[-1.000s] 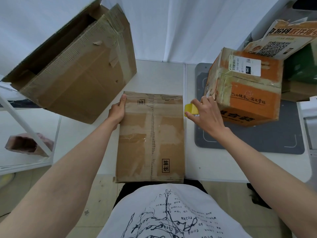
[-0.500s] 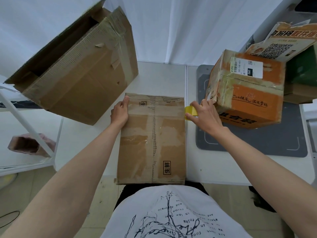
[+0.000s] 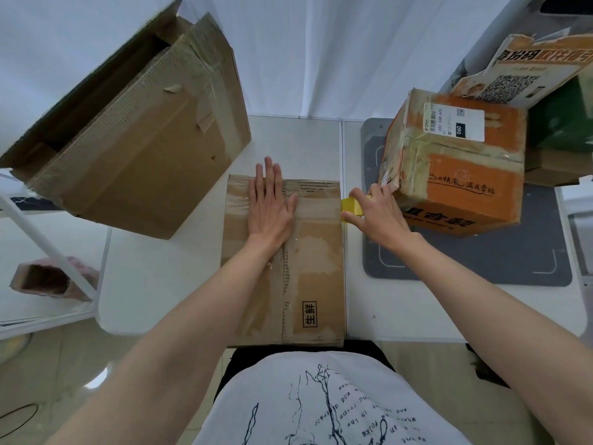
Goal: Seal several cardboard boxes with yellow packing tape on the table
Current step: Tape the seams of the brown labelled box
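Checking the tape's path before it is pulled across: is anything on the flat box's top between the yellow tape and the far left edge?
Yes: the left hand lies flat on the flat box, in the yellow tape's line.

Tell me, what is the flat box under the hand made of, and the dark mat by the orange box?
The flat box looks like brown corrugated cardboard, matte and worn: a ripped strip near its far edge shows ribs, and shiny patches look like old clear tape. The dark mat looks like smooth grey rubber or plastic with thin white corner marks; which one cannot be told.
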`<state>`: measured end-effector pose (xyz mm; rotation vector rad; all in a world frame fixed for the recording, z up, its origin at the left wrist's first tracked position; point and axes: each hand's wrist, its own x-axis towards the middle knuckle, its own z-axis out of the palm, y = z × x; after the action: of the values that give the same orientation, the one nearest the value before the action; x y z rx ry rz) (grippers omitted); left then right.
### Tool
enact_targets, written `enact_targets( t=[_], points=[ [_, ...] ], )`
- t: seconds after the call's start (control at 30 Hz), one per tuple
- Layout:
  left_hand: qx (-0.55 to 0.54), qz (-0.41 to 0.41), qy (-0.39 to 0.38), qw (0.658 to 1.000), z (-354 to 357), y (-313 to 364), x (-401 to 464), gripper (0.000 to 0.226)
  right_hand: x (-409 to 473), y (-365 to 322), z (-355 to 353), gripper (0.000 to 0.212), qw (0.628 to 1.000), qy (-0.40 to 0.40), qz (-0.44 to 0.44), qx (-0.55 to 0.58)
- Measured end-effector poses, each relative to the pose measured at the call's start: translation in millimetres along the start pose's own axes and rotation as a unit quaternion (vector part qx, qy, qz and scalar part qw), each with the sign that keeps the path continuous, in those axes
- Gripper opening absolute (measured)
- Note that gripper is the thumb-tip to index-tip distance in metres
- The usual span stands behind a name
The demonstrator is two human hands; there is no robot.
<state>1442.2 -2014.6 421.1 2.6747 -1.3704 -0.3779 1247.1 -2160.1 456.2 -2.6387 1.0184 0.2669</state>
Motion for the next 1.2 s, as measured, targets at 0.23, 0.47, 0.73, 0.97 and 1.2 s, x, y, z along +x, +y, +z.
enact_targets(
  t=[0.23,0.47,0.73,0.97,1.2],
  points=[
    [0.01,-0.003,-0.064,0.998,-10,10,4,0.076,-2,-1,-1,0.047,1.0,-0.012,0.003,0.01],
    [0.04,0.098,-0.123,0.987,-24,52,36,0.075,-4,-2,-2,0.048,0.999,-0.024,0.027,0.036],
    [-0.06,0.012,-0.128,0.99,-27,59,42,0.087,-9,-1,-4,0.057,0.994,-0.021,0.031,0.099],
    [-0.099,0.005,-0.091,0.991,-28,53,26,0.084,-25,0,15,0.053,0.96,0.091,0.079,0.254],
    [-0.142,-0.001,-0.086,0.986,-42,41,17,0.074,-47,-14,33,0.08,0.734,0.101,0.275,0.613]
  ],
)
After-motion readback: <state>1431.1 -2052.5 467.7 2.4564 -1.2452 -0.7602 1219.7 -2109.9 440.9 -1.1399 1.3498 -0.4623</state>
